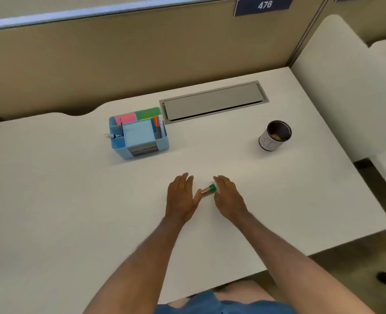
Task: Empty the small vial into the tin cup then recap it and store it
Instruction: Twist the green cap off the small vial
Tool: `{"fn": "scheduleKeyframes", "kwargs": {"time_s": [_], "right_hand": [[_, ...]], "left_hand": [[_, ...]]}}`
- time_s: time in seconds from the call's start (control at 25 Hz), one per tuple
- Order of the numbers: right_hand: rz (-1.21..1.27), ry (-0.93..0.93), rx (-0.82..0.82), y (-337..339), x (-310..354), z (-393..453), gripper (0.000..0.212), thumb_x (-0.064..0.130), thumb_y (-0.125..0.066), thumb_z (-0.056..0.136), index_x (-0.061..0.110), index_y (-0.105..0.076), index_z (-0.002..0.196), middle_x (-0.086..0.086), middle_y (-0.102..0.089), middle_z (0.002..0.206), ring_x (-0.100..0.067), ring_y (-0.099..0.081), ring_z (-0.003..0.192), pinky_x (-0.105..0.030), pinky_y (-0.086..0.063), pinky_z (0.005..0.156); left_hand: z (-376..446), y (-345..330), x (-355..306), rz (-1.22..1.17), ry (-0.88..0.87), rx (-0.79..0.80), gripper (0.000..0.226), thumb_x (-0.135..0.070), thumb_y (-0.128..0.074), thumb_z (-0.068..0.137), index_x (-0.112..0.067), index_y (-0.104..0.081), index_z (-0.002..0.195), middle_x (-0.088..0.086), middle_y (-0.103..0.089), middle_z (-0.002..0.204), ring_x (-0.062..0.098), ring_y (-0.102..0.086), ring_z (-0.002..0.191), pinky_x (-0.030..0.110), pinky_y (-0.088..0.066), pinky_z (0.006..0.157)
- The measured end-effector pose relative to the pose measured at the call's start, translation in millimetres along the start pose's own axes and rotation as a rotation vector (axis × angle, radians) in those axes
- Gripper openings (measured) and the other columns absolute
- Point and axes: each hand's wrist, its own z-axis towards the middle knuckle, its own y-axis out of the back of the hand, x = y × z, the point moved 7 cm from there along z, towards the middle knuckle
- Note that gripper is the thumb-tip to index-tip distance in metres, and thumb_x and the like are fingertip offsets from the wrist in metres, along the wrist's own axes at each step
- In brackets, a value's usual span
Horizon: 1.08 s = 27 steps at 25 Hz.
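Note:
A small clear vial (207, 191) with a green cap lies on its side on the white desk (74, 200), between my two hands. My left hand (181, 197) rests flat just left of it, thumb touching the vial's base end. My right hand (228, 194) lies flat just right of it, next to the green cap. Neither hand grips the vial; the fingers of both are extended. The tin cup (275, 135), wrapped in a white hand-marked label, stands upright at the far right with something pale inside.
A blue desk organiser (139, 133) with sticky notes, pens and a marker stands at the back centre-left. Behind it to the right is a grey cable hatch (213, 101). A beige partition bounds the desk's far side; the desk edge runs along the right.

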Motion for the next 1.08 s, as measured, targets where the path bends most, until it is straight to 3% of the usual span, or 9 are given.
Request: {"fn": "scheduleKeyframes", "kwargs": {"time_s": [0.16, 0.32, 0.44, 0.52, 0.84, 1.08], "right_hand": [[0.079, -0.056, 0.013, -9.9, -2.6, 2.6, 0.051, 0.000, -0.049, 0.100, 0.009, -0.048, 0.149, -0.009, -0.047, 0.154, -0.028, -0.044, 0.140, -0.038, -0.044, 0.112], [0.097, -0.041, -0.013, -16.3, -3.8, 5.5, 0.043, -0.003, -0.052, 0.099, 0.005, -0.057, 0.141, -0.015, -0.057, 0.141, -0.033, -0.052, 0.128, -0.039, -0.047, 0.106], [0.150, -0.080, -0.022, -20.6, -8.0, 11.4, 0.038, -0.001, -0.051, 0.099, 0.008, -0.061, 0.135, -0.012, -0.061, 0.134, -0.030, -0.056, 0.123, -0.042, -0.050, 0.103], [0.181, -0.090, -0.030, -22.0, -9.1, 14.6, 0.035, 0.001, -0.051, 0.100, 0.009, -0.064, 0.131, -0.011, -0.064, 0.130, -0.029, -0.058, 0.120, -0.042, -0.050, 0.102], [0.267, -0.090, -0.060, -20.3, -9.3, 14.9, 0.024, -0.002, -0.057, 0.098, 0.006, -0.067, 0.118, -0.012, -0.067, 0.118, -0.027, -0.062, 0.107, -0.036, -0.052, 0.095], [0.652, -0.222, 0.038, -4.6, -19.3, 7.5, 0.019, 0.000, -0.070, 0.093, 0.010, -0.068, 0.110, -0.009, -0.071, 0.109, -0.019, -0.071, 0.086, -0.037, -0.058, 0.090]], "left_hand": [[0.2, -24.8, -5.7, -0.113, -0.005, 0.119, 0.050, -0.039, -0.054, 0.101, -0.014, -0.051, 0.144, 0.007, -0.054, 0.142, 0.030, -0.051, 0.127, 0.043, -0.047, 0.099], [8.1, -34.0, -4.9, -0.283, 0.001, 0.163, 0.041, -0.028, -0.063, 0.098, -0.013, -0.058, 0.136, 0.009, -0.058, 0.129, 0.028, -0.053, 0.117, 0.044, -0.051, 0.091], [18.7, -35.9, -6.3, -0.321, -0.024, 0.191, 0.016, -0.023, -0.061, 0.097, -0.013, -0.069, 0.107, 0.009, -0.062, 0.105, 0.027, -0.058, 0.101, 0.044, -0.050, 0.080], [23.3, -36.8, -4.6, -0.336, -0.024, 0.187, 0.015, -0.023, -0.060, 0.098, -0.013, -0.070, 0.097, 0.008, -0.061, 0.097, 0.025, -0.057, 0.093, 0.043, -0.049, 0.074], [23.2, -37.1, 0.0, -0.384, -0.021, 0.160, 0.017, -0.023, -0.060, 0.098, -0.013, -0.073, 0.096, 0.009, -0.062, 0.094, 0.025, -0.055, 0.092, 0.043, -0.049, 0.073], [17.1, -21.6, -10.2, -0.383, -0.142, 0.131, 0.016, -0.020, -0.064, 0.096, -0.017, -0.075, 0.107, 0.005, -0.070, 0.101, 0.025, -0.056, 0.098, 0.042, -0.049, 0.084]]}}
